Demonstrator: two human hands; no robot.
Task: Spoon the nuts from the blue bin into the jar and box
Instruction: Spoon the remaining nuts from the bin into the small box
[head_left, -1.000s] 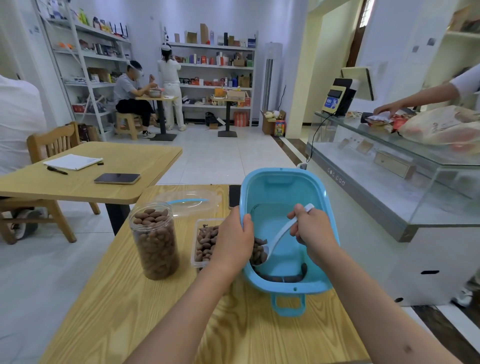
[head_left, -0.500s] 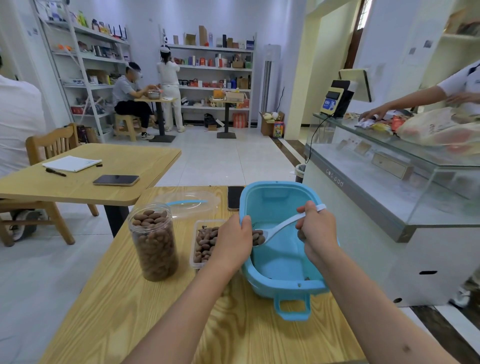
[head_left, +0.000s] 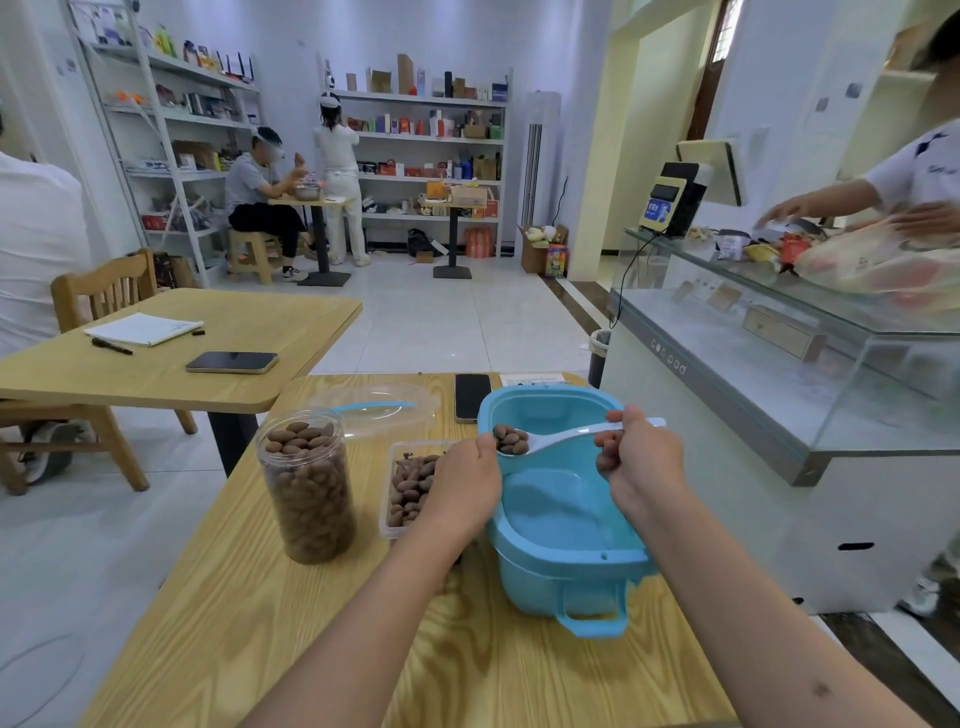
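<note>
The light-blue plastic bin (head_left: 561, 525) is gripped at its left rim by the left hand (head_left: 470, 480). A white plastic spoon (head_left: 558, 438), loaded with brown nuts (head_left: 510, 439), is pinched by the right hand (head_left: 641, 460) over the bin. Left of the bin, a shallow clear plastic box (head_left: 408, 486) is partly filled, and further left a clear round jar (head_left: 306, 483) is nearly full.

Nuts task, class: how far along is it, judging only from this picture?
Done: jar looks full; bin floor looks bare. In hand: right hand holds a loaded spoon; left hand grips the bin rim. Left: tip this spoonful into the part-filled box.
</note>
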